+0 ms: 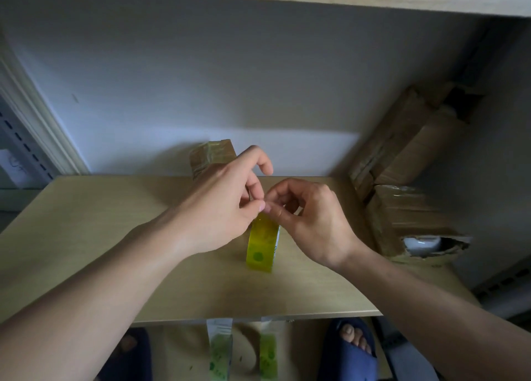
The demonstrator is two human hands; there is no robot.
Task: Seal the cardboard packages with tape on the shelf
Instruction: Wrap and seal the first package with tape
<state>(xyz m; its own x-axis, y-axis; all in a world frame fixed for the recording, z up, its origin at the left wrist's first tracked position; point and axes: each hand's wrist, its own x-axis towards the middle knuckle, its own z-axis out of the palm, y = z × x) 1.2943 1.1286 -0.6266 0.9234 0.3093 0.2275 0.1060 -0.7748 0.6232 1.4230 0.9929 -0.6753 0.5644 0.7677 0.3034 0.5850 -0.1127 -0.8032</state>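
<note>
I see both hands meeting over the tape roll (263, 244), which stands on edge mid-shelf (86, 222). Left hand (221, 208) and right hand (310, 219) both pinch at the roll's top, fingertips touching; I can't tell whether a tape end is lifted. Small taped package (211, 156) sits at 12 o'clock, just behind the left hand, against the back wall. Stacked cardboard packages (402, 196) crowd 2–3 o'clock, the nearest torn open at the right edge. Open board from 7 to 10 o'clock. Two tape strips (219, 349) hang off the front edge at 6.
</note>
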